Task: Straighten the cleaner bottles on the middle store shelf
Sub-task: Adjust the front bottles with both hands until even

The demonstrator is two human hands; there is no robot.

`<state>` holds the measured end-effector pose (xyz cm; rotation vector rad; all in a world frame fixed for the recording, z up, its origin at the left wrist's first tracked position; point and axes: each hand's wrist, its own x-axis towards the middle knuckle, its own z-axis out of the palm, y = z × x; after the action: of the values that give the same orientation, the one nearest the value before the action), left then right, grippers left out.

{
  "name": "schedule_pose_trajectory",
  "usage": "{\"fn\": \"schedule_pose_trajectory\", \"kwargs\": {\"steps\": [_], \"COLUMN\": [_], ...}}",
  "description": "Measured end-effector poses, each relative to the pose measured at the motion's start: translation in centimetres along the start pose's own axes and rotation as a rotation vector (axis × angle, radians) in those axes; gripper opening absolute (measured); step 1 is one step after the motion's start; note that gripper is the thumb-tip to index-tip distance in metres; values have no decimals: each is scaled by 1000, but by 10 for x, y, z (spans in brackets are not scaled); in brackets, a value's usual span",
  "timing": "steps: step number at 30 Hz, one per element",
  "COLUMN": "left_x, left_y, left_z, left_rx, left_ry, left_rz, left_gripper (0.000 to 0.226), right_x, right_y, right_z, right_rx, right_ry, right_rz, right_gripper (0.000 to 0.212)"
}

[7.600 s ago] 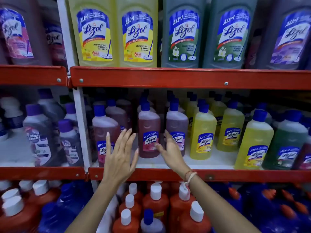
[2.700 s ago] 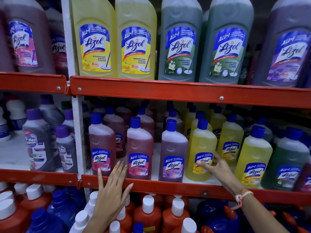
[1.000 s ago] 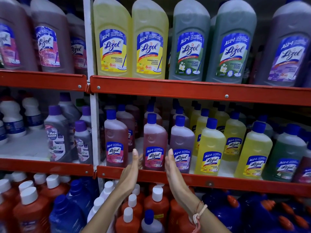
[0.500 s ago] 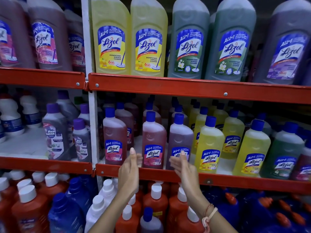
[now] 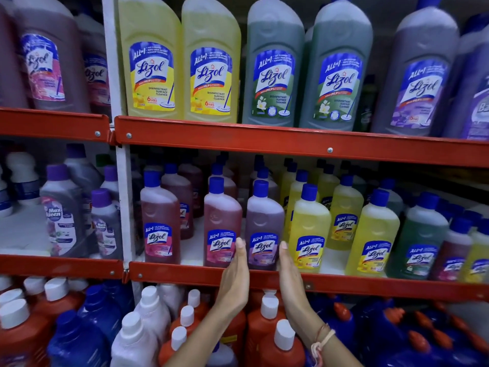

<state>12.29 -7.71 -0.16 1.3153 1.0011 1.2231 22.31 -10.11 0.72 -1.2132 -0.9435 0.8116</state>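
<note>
The middle shelf (image 5: 185, 274) holds a front row of small Lizol cleaner bottles: two pink ones (image 5: 160, 218) (image 5: 222, 221), a purple bottle (image 5: 264, 221), then yellow bottles (image 5: 308, 229) (image 5: 375, 234) and a green bottle (image 5: 420, 239). All stand upright with labels facing out. My left hand (image 5: 235, 274) and my right hand (image 5: 291, 274) are flat with palms facing each other, one on each side of the purple bottle. Their fingertips touch its lower sides. Neither hand wraps around it.
Large Lizol bottles (image 5: 211, 64) fill the shelf above behind a red rail (image 5: 264, 141). Orange and blue bottles with white caps (image 5: 267, 308) crowd the shelf below my forearms. A white upright post (image 5: 124, 207) separates the left bay with Max Kleen bottles (image 5: 60, 213).
Both hands have shifted right from the second pink bottle and now flank the purple bottle. The view has moved slightly closer.
</note>
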Motion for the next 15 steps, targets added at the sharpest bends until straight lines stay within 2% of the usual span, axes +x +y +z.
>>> {"fn": "schedule_pose_trajectory", "kwargs": {"steps": [6, 15], "left_x": [16, 18], "left_y": [-11, -5], "left_z": [1, 1], "left_rx": [2, 29], "left_ry": [-23, -44], "left_rz": [-53, -36], "left_gripper": [105, 118], "right_x": [5, 0], "right_y": [6, -1], "right_z": [-9, -10], "right_rx": [33, 14], "right_ry": [26, 64], "right_rz": [42, 61], "right_gripper": [99, 83]}}
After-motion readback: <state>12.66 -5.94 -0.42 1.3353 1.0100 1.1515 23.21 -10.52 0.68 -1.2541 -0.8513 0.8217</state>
